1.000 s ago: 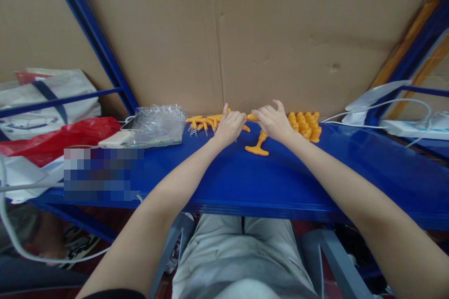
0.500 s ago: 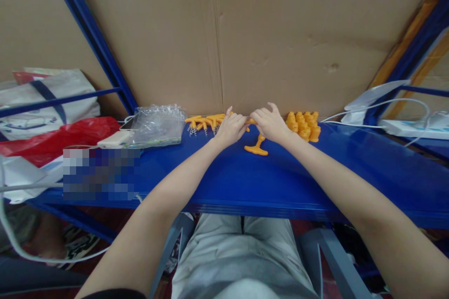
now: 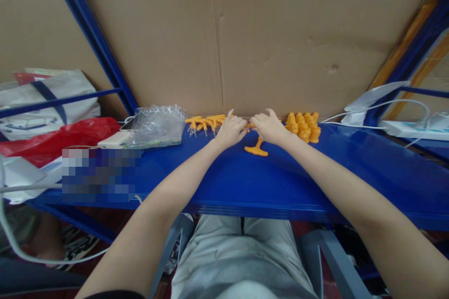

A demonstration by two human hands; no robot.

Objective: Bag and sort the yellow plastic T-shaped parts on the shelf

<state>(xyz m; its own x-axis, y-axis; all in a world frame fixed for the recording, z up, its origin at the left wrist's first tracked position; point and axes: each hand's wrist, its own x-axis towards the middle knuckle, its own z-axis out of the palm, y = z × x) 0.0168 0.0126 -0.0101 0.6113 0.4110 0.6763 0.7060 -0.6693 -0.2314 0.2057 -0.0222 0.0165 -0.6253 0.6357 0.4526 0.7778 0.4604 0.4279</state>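
Observation:
My left hand (image 3: 231, 131) and my right hand (image 3: 268, 127) meet near the back of the blue shelf, fingers bent inward. A small orange piece (image 3: 249, 125) shows between their fingertips; most of it is hidden by the fingers, so its full shape cannot be made out. Just in front of my right hand lies an orange T-handled corkscrew (image 3: 257, 150), its shaft end partly covered by the hand. Left of my left hand is a bunch of orange-handled corkscrews (image 3: 205, 122) with bare metal spirals. Several orange sheaths (image 3: 303, 127) stand grouped to the right of my right hand.
A clear plastic-wrapped packet (image 3: 159, 126) lies left of the corkscrews, beside a red bag (image 3: 80, 131). Cardboard (image 3: 266, 37) walls off the back. White cables (image 3: 396, 101) and a power strip (image 3: 414, 128) are at right. The blue shelf's front edge (image 3: 259, 210) runs above my lap.
Both hands have sunk slightly toward the shelf, still together. The orange piece between them shows less than before. The corkscrews and sheaths around them stay in place.

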